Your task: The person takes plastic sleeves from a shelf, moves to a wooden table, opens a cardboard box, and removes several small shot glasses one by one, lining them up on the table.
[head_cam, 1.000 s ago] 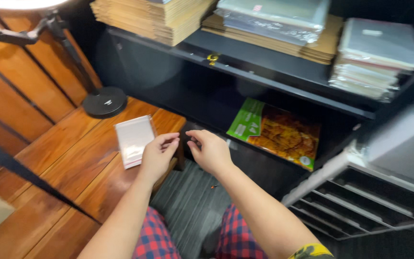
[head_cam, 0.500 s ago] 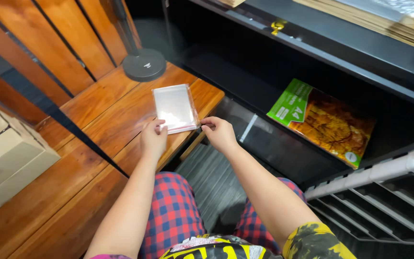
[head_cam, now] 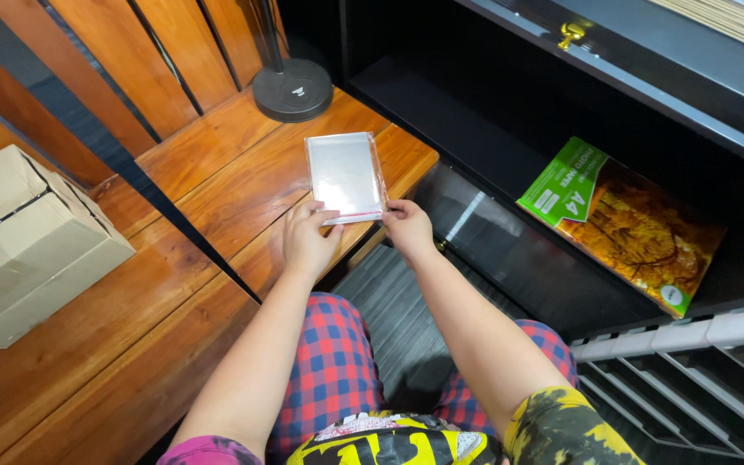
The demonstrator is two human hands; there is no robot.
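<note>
A stack of clear plastic sleeves (head_cam: 344,176) with a red strip along its near edge lies flat on the wooden table (head_cam: 200,215), near the table's corner. My left hand (head_cam: 307,241) rests on the wood with its fingertips on the near left corner of the stack. At the near right corner, my right hand (head_cam: 406,228) pinches the stack's edge between thumb and fingers. Both forearms reach forward over my lap in red and blue checked trousers (head_cam: 337,370).
A cardboard box (head_cam: 23,245) sits at the table's left. A round black lamp base (head_cam: 293,89) stands behind the sleeves. A black shelf unit (head_cam: 510,129) on the right holds a green and orange paper pack (head_cam: 626,224). Grey tray racks (head_cam: 699,379) sit lower right.
The view has tilted down and nearer. Both hands have come to the near edge of the sleeve stack, which lies in the same spot on the table.
</note>
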